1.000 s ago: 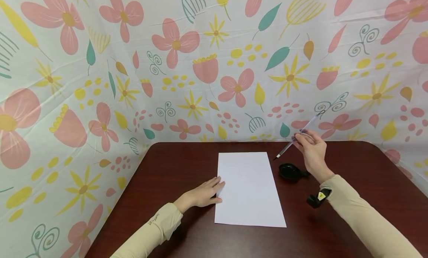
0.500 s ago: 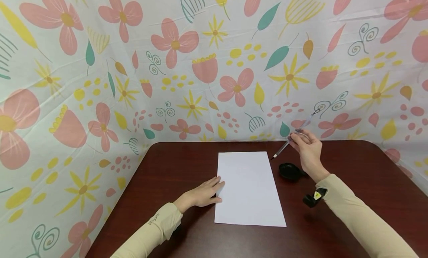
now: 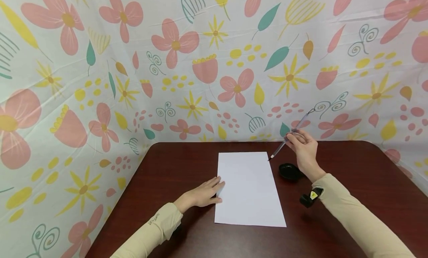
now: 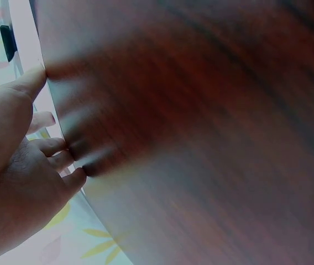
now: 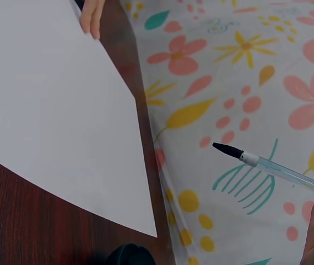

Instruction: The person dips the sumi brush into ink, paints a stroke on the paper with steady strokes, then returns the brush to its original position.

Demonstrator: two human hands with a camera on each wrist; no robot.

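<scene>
I look from far away through the head view, and I take the sheet of paper (image 3: pixel 249 193) as my clock. The fingers of the right hand (image 3: pixel 305 150) pinch the brush (image 5: pixel 289 174) around the middle of its shaft; its dark tip hangs near the sheet's edge at one o'clock, apparently above it. The fingers of the left hand (image 3: pixel 202 193) lie nearly straight, slightly spread, on the edge at nine o'clock. The black dish (image 3: pixel 289 171) stands on the surface (image 3: pixel 180 161) at about two o'clock. To work well, I think I should lower the tip slowly, with light pressure, while the left hand steadies the sheet. A lower grip would perhaps give finer control. Whether the tip is wet, I cannot tell.
</scene>
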